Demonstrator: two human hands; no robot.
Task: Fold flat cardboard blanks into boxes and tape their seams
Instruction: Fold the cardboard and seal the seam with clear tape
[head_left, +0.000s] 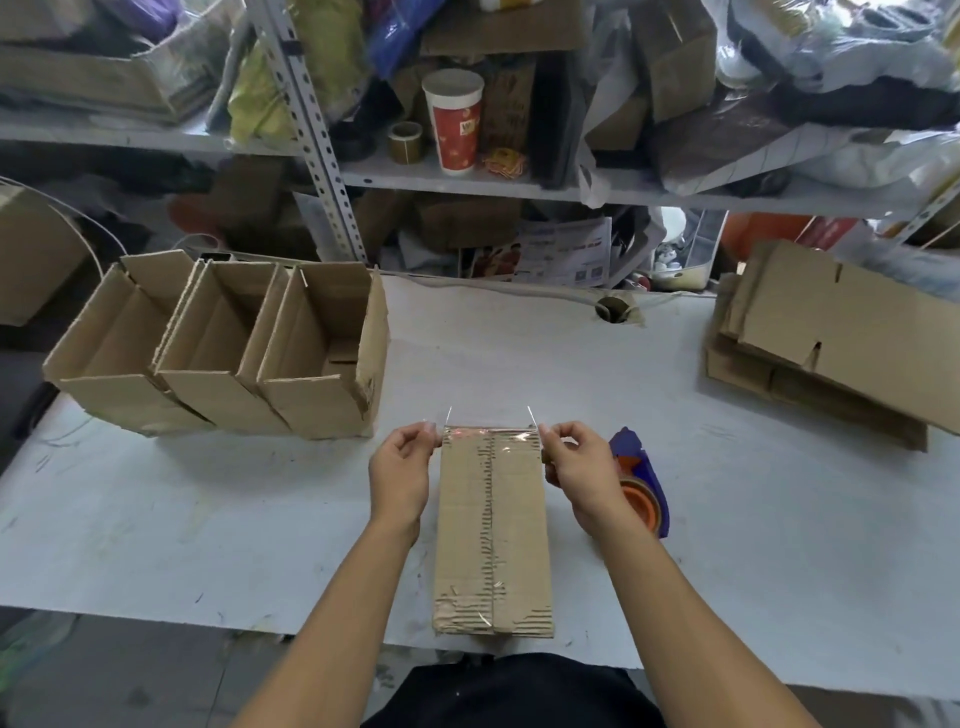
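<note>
From the head camera, your left hand (402, 470) and right hand (579, 467) each pinch an end of the clear tape (491, 434) across the far edge of the box (493, 525) on the bench (208, 519). Uneven pulling could likely wrinkle it or skew it off the seam.

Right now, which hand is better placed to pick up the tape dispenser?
Right. The tape dispenser lies just beside the right hand, on that side of the box; the left hand would have to cross over the box.
</note>
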